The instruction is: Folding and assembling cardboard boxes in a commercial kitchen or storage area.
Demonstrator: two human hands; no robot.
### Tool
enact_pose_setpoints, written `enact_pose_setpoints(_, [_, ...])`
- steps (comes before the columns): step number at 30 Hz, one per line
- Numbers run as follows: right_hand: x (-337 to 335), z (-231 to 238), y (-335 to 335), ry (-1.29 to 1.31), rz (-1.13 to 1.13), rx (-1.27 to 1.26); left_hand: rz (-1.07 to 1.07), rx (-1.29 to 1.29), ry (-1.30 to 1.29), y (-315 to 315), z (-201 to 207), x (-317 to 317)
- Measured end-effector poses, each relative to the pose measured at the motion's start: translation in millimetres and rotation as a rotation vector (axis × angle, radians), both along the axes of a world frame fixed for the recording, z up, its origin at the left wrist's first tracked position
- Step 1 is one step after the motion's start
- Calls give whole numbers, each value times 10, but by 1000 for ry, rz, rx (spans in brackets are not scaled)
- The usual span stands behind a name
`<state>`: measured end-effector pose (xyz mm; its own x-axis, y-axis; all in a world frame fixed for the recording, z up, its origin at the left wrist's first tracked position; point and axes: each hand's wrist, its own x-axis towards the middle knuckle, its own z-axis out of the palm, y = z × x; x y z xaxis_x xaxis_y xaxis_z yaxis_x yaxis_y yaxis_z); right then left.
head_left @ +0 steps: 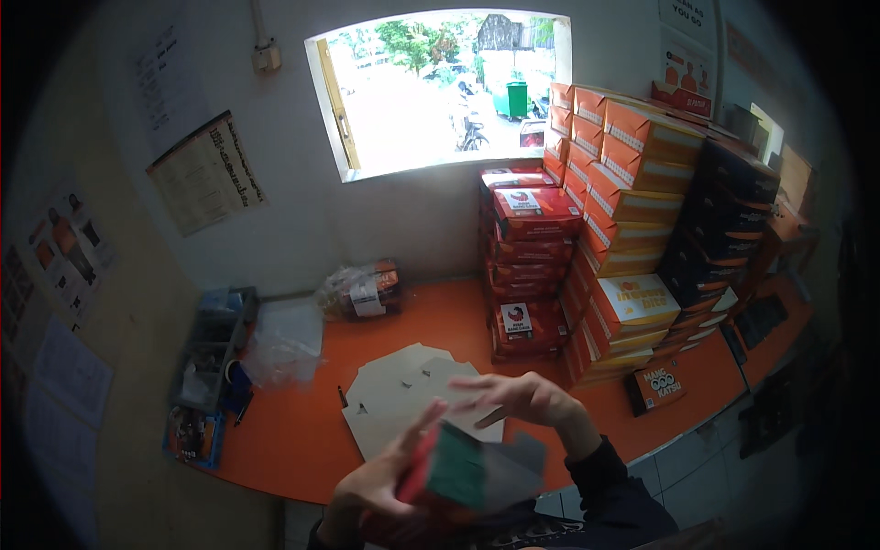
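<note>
My left hand point(378, 484) grips a small carton point(456, 469) low in the view, near the table's front edge. The carton is tilted and blurred by motion. It shows red, a green side and a greyish flap standing out on its right. Just above and to the right of it, my right hand point(527, 400) hovers with fingers apart and nothing in them. Behind both hands, pale flat cardboard blanks point(394, 390) lie on the orange table point(302, 449), with a few small dark scraps on top.
Red boxes point(536, 220) and taller orange boxes point(632, 197) are stacked at the right, beside dark boxes point(729, 197). A single carton point(656, 387) lies near the right edge. At the left stand a compartment tray point(203, 353) and clear plastic bags point(280, 344). A wrapped bundle point(371, 291) sits by the wall.
</note>
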<state>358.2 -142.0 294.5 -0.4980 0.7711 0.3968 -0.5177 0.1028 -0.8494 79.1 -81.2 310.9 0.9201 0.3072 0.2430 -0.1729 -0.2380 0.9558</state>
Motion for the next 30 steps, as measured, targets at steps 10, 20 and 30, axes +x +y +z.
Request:
enact_pose_setpoints(10, [-360,-41,-188,-937,-721,729,357,478,199,101,-212,-93])
enact_pose_setpoints(20, [-189,-13,-341,-217,-361,489,387,334,-92,-123,-200,125])
enact_pose_setpoints(30, [-447,-55,-361,-512,-20,474,337,-1042,-579,159,-1075,141])
